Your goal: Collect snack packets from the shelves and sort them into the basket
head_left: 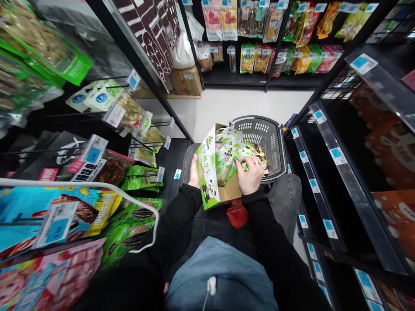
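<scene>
Black shelves [363, 211] flank the lap [210, 224], where a green-and-white panda-printed cardboard box [207, 177] partly hides a grey plastic basket [274, 140]. I see the left hand [193, 173] holding the box's side, fingertips hidden; the right hand [250, 176] curls at its opening, grip unclear.

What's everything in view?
Panda box: 1, mostly green, centre
Packets: several, green-white, in box
Basket: 1, grey, right of box
Basket goods: several, mixed, inside it
Red object: 1, red, below box
Carton: 1, brown, upper centre
Racks: 3, black, left, far, right
Snack bags: many, mixed, left and far
Price tags: many, blue-white, on racks
Orange packs: several, orange, right
Trouser legs: 2, grey, centre
Left hand: 1, bare, on box's left
Right hand: 1, bare, at packets
</scene>
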Demonstrator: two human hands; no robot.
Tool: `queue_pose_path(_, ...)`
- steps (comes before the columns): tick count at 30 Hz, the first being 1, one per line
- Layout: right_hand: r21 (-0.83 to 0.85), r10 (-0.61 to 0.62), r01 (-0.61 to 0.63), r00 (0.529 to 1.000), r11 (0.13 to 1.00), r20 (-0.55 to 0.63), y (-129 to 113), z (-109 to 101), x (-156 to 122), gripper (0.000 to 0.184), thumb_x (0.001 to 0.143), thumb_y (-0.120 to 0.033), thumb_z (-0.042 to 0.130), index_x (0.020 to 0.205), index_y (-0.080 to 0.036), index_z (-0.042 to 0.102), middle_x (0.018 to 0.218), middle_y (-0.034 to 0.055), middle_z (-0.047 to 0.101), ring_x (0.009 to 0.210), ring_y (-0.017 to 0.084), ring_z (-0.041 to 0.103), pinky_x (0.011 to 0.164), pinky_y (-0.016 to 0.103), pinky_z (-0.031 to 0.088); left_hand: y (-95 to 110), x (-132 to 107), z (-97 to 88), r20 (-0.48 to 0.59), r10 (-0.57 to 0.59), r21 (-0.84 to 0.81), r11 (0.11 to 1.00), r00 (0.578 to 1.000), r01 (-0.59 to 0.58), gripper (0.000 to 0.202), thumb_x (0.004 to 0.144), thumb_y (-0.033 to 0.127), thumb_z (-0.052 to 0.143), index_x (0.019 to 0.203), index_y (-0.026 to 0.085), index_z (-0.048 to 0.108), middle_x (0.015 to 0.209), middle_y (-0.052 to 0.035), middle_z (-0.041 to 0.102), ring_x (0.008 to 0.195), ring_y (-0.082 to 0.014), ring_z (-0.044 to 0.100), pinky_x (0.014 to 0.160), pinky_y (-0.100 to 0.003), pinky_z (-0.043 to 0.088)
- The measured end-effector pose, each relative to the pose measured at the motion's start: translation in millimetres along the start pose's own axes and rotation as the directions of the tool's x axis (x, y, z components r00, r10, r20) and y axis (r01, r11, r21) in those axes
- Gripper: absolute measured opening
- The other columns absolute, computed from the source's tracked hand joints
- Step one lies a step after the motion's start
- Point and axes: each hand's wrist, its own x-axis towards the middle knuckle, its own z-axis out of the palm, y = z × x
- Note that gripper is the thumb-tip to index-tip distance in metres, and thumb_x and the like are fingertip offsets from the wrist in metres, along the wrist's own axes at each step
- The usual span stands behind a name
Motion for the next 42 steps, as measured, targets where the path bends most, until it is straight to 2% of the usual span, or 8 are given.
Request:
queue_pose_path(3,0.018,-0.163,0.163,0.987,0.987,0.002,-7,-2,-8,0.02,0.087,-0.035,0.043,0.082,-0.019,0.055,0.083,0.0082,0.059,0.083,0.019,0.055,0.077,0.032,0.042,-1,1,-1.1,-0.032,0.01,-0.014,1.0,0.999,-0.01,0.06,0.086,0.054,0.032,0.124,0.01,0.049,0.098,-0.0087,0.068,0.095,-0.0228,0.062,0.095,-0.036,0.045)
queue_pose_path(6,0.071,-0.228,0.219,0.959,0.973,0.169,-7,-2,-11,0.024,0.088,-0.033,0.04,0.097,-0.016,0.054,0.079,0.0083,0.061,0.071,0.019,0.058,0.064,0.029,0.044,0,1,-0.9,0.006,-0.008,-0.044,0.999,1.0,0.009,0.059,0.087,0.053,0.031,0.123,0.011,0.05,0.097,-0.0079,0.068,0.092,-0.022,0.062,0.092,-0.036,0.046)
queue_pose_path(11,0.129,-0.157,0.113,0.899,0.985,0.409,2,-5,-9,0.022,0.079,-0.035,0.056,0.067,-0.017,0.058,0.054,0.0028,0.054,0.055,0.018,0.055,0.06,0.031,0.045,1,0,0.8,0.036,-0.036,-0.083,0.996,0.999,0.039,0.058,0.088,0.051,0.029,0.121,0.009,0.052,0.094,-0.0087,0.068,0.091,-0.0227,0.063,0.088,-0.034,0.048)
queue_pose_path(15,0.524,0.105,-0.179,0.98,0.832,0.167,13,-17,10,0.023,0.076,-0.039,0.057,0.082,-0.016,0.06,0.076,0.0046,0.064,0.074,0.017,0.061,0.071,0.032,0.05,1,2,1.8,0.018,-0.019,-0.093,0.995,1.0,0.02,0.059,0.088,0.051,0.029,0.122,0.008,0.051,0.095,-0.0094,0.068,0.096,-0.0223,0.061,0.092,-0.033,0.046)
queue_pose_path(19,0.748,0.387,-0.184,0.916,0.637,-0.105,45,-37,31,0.035,0.076,-0.041,0.053,0.103,-0.018,0.054,0.1,0.0061,0.063,0.094,0.017,0.06,0.084,0.034,0.048,2,0,5.5,-0.024,0.027,-0.076,0.997,0.999,-0.029,0.059,0.089,0.049,0.028,0.126,0.009,0.047,0.102,-0.0091,0.067,0.103,-0.0217,0.058,0.097,-0.032,0.043)
queue_pose_path(27,0.487,0.517,-0.501,0.848,0.715,0.114,123,-34,20,0.041,0.062,-0.05,0.061,0.083,-0.014,0.058,0.082,0.0072,0.066,0.073,0.018,0.06,0.065,0.032,0.05,5,-7,13.8,-0.045,0.038,-0.042,0.998,0.998,-0.04,0.06,0.09,0.049,0.024,0.13,0.009,0.044,0.109,-0.0087,0.064,0.108,-0.0215,0.056,0.1,-0.032,0.04)
queue_pose_path(37,-0.016,0.289,-0.289,0.957,0.957,-0.032,124,-47,18,0.038,0.073,-0.05,0.051,0.072,-0.014,0.061,0.064,0.004,0.062,0.061,0.017,0.053,0.062,0.029,0.043,2,-4,10.6,-0.058,0.104,-0.01,0.994,0.993,-0.105,0.058,0.09,0.049,0.026,0.13,0.01,0.044,0.109,-0.0083,0.064,0.11,-0.0202,0.055,0.102,-0.031,0.038)
queue_pose_path(42,0.413,0.415,-0.43,0.9,0.803,0.131,132,-38,18,0.037,0.066,-0.05,0.056,0.084,-0.017,0.058,0.08,0.0058,0.065,0.073,0.019,0.059,0.068,0.034,0.049,0,0,4.4,-0.043,0.082,-0.008,0.997,0.996,-0.082,0.06,0.089,0.051,0.027,0.128,0.009,0.046,0.11,-0.0089,0.064,0.11,-0.0208,0.054,0.102,-0.031,0.039)
